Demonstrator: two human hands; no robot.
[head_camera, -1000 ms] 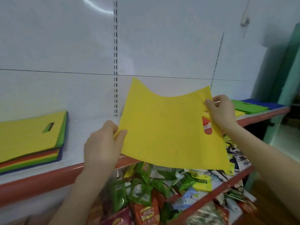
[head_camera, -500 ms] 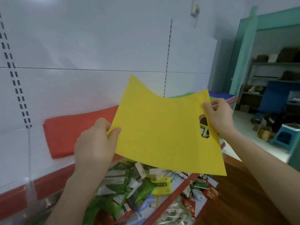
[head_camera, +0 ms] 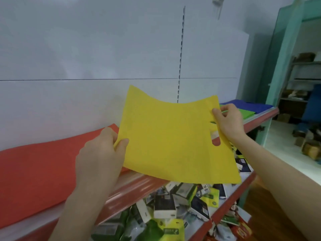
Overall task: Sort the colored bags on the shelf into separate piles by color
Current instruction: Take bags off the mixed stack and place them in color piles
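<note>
Bag [head_camera: 173,140]: yellow and flat, with a handle slot [head_camera: 215,138] near its right edge. It is held in the air over the front rim of the shelf [head_camera: 139,187], tilted toward the camera, and its top edge sags in the middle.
Left grip: left hand [head_camera: 101,153] pinches the bag's left edge, thumb on the near face, fingers behind it.
Right grip: right hand [head_camera: 227,120] pinches the top right corner just above the slot, fingers curled round the edge.
Red pile [head_camera: 34,167]: lies flat on the left part of the shelf. Its right end is hidden behind the bag and the left hand.
Green pile [head_camera: 247,113]: lies flat near the shelf's right end, partly hidden by the right hand.
Blue pile [head_camera: 243,103]: at the shelf's right end, beyond the green pile.
Packets [head_camera: 173,207]: a loose heap of green, yellow and white packs on the lower shelf [head_camera: 231,202], under the shelf.
Wall [head_camera: 86,49]: white panels behind the shelf, with a slotted upright [head_camera: 181,58] running down to it.
Door frame [head_camera: 284,54]: teal, just past the shelf's right end.
</note>
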